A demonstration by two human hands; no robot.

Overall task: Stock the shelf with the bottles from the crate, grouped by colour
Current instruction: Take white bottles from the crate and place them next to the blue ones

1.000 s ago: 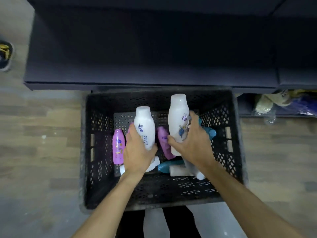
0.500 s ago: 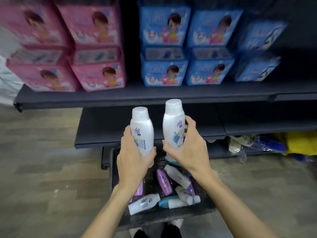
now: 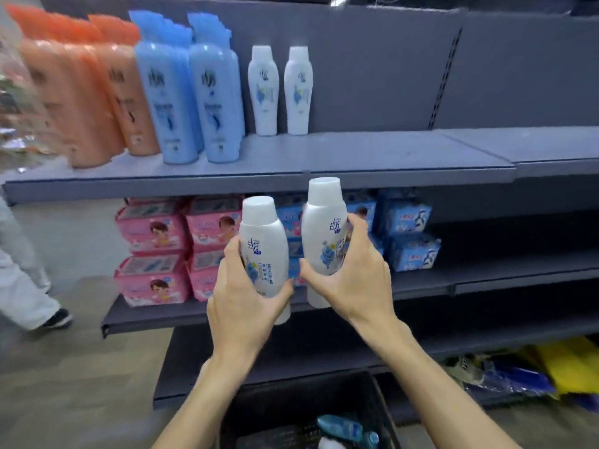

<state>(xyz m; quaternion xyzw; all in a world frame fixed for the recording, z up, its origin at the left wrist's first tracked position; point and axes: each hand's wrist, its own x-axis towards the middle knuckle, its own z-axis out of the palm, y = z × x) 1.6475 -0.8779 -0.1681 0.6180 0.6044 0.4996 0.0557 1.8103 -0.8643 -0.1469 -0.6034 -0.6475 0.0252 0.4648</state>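
Note:
My left hand grips a white bottle upright, and my right hand grips a second white bottle beside it. Both are held in front of the shelf, below the edge of the top grey shelf board. On that board two white bottles stand side by side, right of blue bottles and orange bottles. The black crate sits on the floor under my arms, with a teal bottle showing inside.
Pink packs and blue packs fill the middle shelf behind my hands. The top board's right part is bare. A person's white trouser leg and dark shoe are at the left. Yellow and blue bags lie at lower right.
I lifted both white bottles out of the crate and raised them toward the shelf. My view tilted up from the crate to the upper shelf with bottles.

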